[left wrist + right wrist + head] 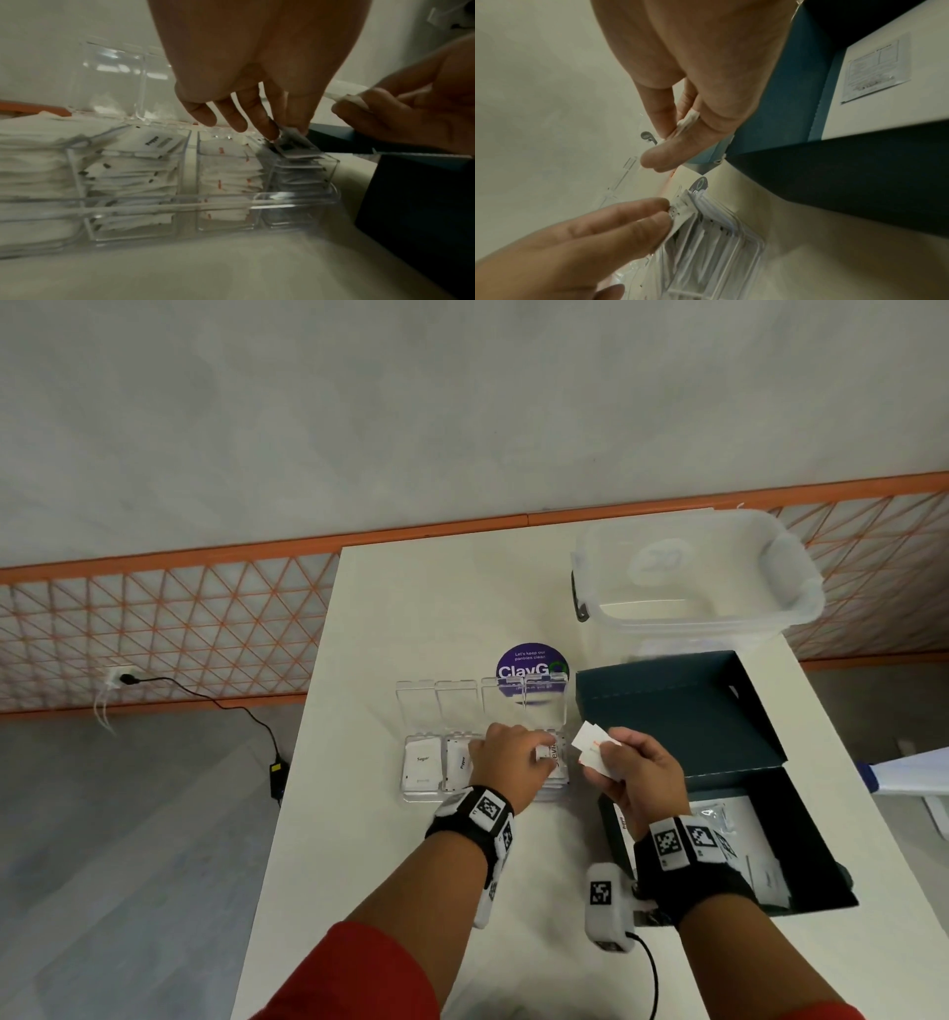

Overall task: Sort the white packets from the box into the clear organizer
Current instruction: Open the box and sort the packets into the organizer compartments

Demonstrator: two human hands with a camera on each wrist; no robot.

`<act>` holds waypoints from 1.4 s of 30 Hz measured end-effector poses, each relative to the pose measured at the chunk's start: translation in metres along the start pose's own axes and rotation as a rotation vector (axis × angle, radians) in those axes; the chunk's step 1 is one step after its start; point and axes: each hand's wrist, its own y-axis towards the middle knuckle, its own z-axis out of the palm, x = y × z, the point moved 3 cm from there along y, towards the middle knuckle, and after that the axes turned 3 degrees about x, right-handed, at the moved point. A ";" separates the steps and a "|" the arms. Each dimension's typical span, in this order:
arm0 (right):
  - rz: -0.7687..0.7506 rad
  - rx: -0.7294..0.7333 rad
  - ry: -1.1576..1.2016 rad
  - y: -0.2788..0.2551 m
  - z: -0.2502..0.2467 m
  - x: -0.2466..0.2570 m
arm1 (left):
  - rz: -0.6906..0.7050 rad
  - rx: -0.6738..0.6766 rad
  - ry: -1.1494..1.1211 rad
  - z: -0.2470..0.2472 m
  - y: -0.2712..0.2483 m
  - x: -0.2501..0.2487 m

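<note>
The clear organizer (421,793) sits mid-table with its lids up and stacks of white packets in its compartments. My left hand (539,753) pinches one white packet (295,143) at the top of the rightmost compartment's stack (713,253). My right hand (601,755) hovers just right of the organizer and grips a few white packets (590,744) between thumb and fingers; their edges show in the right wrist view (687,121). The dark open box (719,742) stands to the right with more packets (739,834) lying inside it.
A large clear plastic tub (693,577) stands at the table's far right, behind the box's raised lid. A round purple sticker (531,662) lies behind the organizer. The table's left edge (287,788) drops to the floor, where a black cable runs.
</note>
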 end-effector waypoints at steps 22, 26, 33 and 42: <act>0.065 0.088 0.044 0.008 0.008 0.000 | 0.011 0.044 0.260 0.006 0.013 -0.010; 0.052 0.104 0.015 0.008 0.012 -0.005 | 0.025 0.043 0.135 0.002 0.007 -0.009; 0.042 0.128 -0.032 0.008 0.018 -0.010 | 0.076 -0.104 -0.364 -0.021 -0.007 0.000; 0.076 0.215 -0.049 0.001 0.042 -0.011 | -0.125 -0.091 -0.663 -0.045 -0.014 0.023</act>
